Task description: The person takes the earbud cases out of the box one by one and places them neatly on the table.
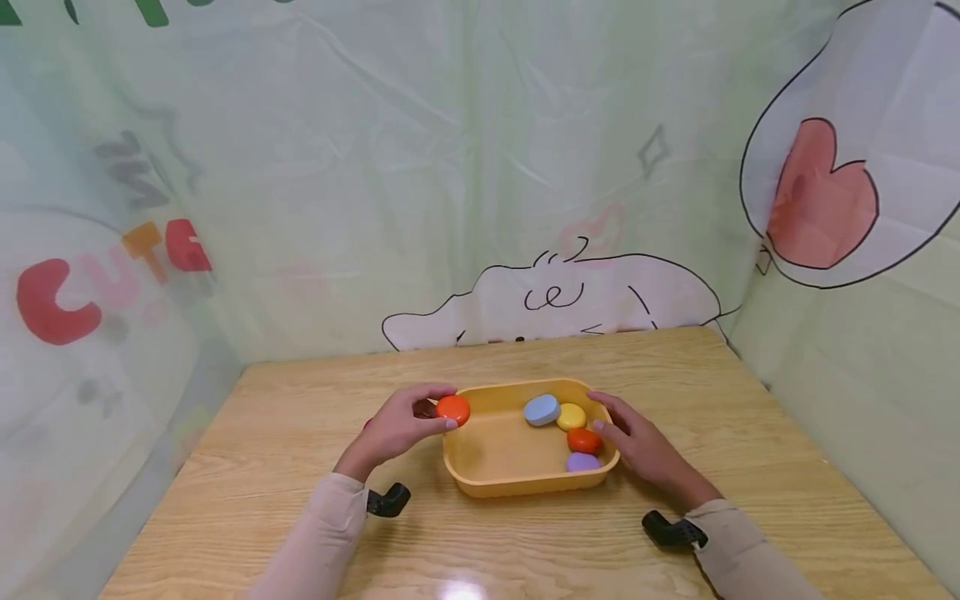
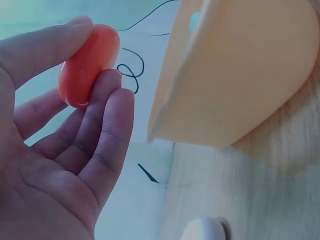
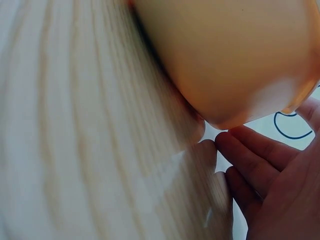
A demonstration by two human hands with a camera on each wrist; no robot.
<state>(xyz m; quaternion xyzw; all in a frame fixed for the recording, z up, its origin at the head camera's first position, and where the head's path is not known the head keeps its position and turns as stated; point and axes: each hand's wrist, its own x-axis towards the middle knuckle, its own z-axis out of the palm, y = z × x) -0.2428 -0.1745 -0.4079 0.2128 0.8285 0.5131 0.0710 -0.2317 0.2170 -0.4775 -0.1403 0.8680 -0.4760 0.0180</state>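
In the head view a shallow yellow bin (image 1: 487, 482) with rounded corners stands on the table. My left hand (image 1: 399, 423) pinches a glossy orange-red pebble-shaped piece (image 1: 453, 409) between thumb and fingers, over the bin's left rim. The left wrist view shows that piece (image 2: 89, 67) raised beside the bin's outer wall (image 2: 240, 75). At the right end my right hand (image 1: 643, 443) holds the bin, thumb over the rim and fingers along the outside. Inside, toward the right, lie a blue piece (image 1: 542, 410), a yellow one (image 1: 572, 417), a red one (image 1: 584, 440) and a purple one (image 1: 582, 462).
A small red thing (image 1: 367, 423) shows partly behind my left wrist. Low in the left wrist view is a rounded white thing (image 2: 204, 230) on the wooden table (image 1: 510, 533). A printed curtain (image 1: 420, 167) rises behind the table and along both sides.
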